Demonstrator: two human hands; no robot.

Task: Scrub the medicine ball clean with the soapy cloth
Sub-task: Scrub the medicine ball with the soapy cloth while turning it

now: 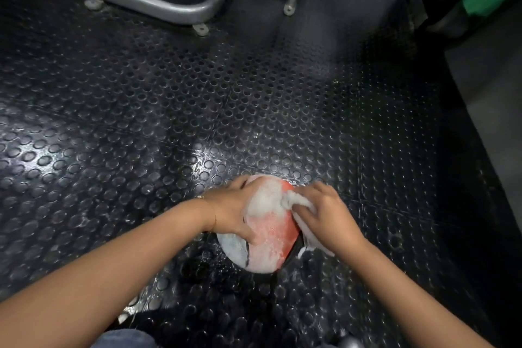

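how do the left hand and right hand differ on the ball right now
The left hand lies bare on the medicine ball, fingers spread round its left side; the right hand bunches the white cloth in its fingers against the right side. The left wrist carries a thin bracelet; the right wrist shows none. Both reach down to the same sudsy ball on the floor.

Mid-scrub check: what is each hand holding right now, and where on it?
The right hand grips the bunched soapy cloth around its middle, against the right side of the medicine ball. The left hand clasps that ball's upper left side.
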